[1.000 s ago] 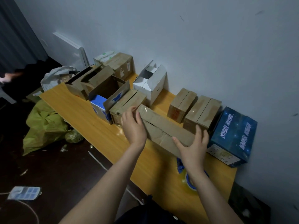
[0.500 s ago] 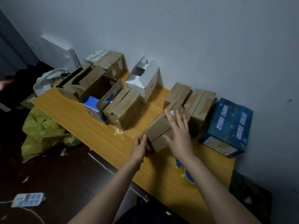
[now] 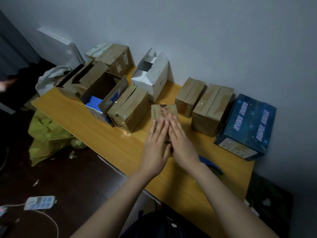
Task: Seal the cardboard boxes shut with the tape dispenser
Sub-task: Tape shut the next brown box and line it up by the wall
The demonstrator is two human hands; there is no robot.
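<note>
A long brown cardboard box (image 3: 163, 111) stands on the yellow table (image 3: 96, 131) with its short end facing away from me. My left hand (image 3: 155, 148) and my right hand (image 3: 181, 145) lie flat on its top side by side, fingers stretched out, covering most of it. The blue tape dispenser (image 3: 211, 164) lies on the table just right of my right wrist, mostly hidden by the forearm.
Closed brown boxes (image 3: 212, 107) and a dark blue printed box (image 3: 248, 124) line the wall on the right. A white open box (image 3: 152, 78), an open brown box (image 3: 101, 88) and others crowd the left. A yellow bag (image 3: 46, 136) lies on the floor.
The long box has been turned from lying across the table to pointing away from me. Both hands have come together flat on its top.
</note>
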